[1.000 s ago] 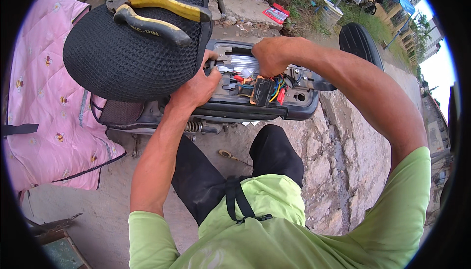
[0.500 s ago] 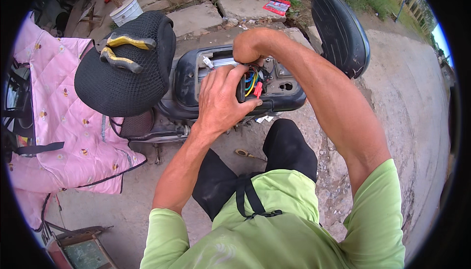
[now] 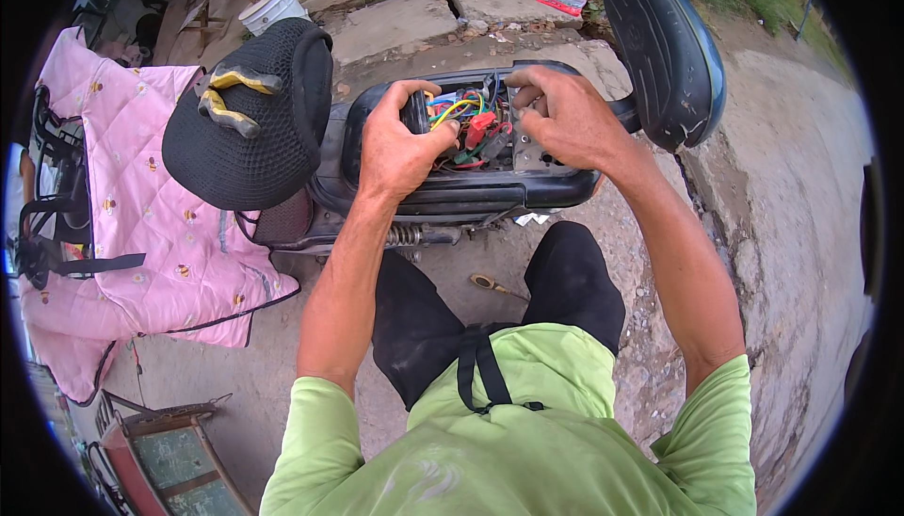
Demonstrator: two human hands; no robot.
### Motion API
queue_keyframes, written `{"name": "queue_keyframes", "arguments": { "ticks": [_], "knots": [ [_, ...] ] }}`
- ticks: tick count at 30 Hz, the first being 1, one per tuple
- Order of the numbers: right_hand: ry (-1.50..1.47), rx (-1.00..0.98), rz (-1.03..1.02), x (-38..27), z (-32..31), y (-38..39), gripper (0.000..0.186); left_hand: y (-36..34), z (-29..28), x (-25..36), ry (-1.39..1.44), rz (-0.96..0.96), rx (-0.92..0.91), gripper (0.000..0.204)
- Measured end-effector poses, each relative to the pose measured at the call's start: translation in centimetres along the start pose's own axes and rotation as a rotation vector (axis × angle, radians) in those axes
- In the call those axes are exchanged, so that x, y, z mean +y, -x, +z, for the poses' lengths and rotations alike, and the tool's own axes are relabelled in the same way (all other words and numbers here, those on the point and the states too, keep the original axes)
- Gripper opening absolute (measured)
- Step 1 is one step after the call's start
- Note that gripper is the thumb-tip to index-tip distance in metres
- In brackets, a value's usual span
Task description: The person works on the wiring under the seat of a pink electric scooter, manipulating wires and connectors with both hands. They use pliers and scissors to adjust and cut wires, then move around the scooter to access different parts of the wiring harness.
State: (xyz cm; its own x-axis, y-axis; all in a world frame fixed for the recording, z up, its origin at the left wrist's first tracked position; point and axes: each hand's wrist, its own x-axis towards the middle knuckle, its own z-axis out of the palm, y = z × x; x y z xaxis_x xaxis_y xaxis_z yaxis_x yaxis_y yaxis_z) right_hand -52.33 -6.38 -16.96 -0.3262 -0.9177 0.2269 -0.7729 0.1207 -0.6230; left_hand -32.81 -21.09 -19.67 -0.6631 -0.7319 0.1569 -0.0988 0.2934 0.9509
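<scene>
An electric scooter's open under-seat compartment [image 3: 377, 198] lies before me, with its black frame around a bundle of coloured wires [image 3: 459, 113]. A red connector [image 3: 478, 130] sits among the wires. My left hand [image 3: 397, 151] is closed round a dark, flat-edged block [image 3: 414, 113] at the compartment's left side, thumb towards the wires. At the right side, my right hand [image 3: 574, 125] is over a grey metal plate [image 3: 532, 156]. Its fingers are loosely bent, with thumb and forefinger apart, and nothing shows clearly between them.
Yellow-handled pliers [image 3: 231, 102] lie on the black mesh-covered seat [image 3: 240, 153] at left. A black padded backrest [image 3: 659, 55] rises at right. A pink quilted cover [image 3: 160, 205] hangs over the scooter's front. A yellowish-handled tool [image 3: 487, 282] lies on the ground between my legs.
My right hand has drawn back from over the wires to the compartment's right side. The left hand has shifted slightly left and up, and more of the wires and the red connector now show.
</scene>
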Motion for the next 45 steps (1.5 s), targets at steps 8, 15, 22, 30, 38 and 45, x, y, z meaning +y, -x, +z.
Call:
{"name": "queue_keyframes", "arguments": {
  "ticks": [8, 15, 22, 30, 38, 45],
  "knots": [
    [0.456, 0.03, -0.203, 0.0, 3.0, -0.6, 0.042, 0.4, 0.7, -1.8, -0.027, 0.209, 0.059, 0.045],
    [0.272, 0.127, -0.193, 0.5, 3.2, -1.0, 0.03, 0.1, 0.7, -1.7, 0.006, 0.252, 0.087, 0.045],
    [0.367, 0.143, -0.204, 0.6, 3.6, -0.5, 0.028, 0.6, 3.0, -0.9, -0.152, 0.245, 0.163, 0.042],
    [0.377, 0.197, -0.302, 0.5, 4.0, -0.5, 0.024, 0.8, 2.4, -0.1, -0.14, 0.302, 0.109, 0.046],
    [0.444, 0.258, -0.285, -0.2, 4.2, -0.1, 0.023, 0.4, 3.4, 0.0, -0.08, 0.356, 0.19, 0.045],
    [0.371, 0.193, -0.295, -0.3, 3.5, 0.2, 0.029, 1.7, 2.6, -0.6, 0.046, 0.476, 0.197, 0.04]
  ]
}}
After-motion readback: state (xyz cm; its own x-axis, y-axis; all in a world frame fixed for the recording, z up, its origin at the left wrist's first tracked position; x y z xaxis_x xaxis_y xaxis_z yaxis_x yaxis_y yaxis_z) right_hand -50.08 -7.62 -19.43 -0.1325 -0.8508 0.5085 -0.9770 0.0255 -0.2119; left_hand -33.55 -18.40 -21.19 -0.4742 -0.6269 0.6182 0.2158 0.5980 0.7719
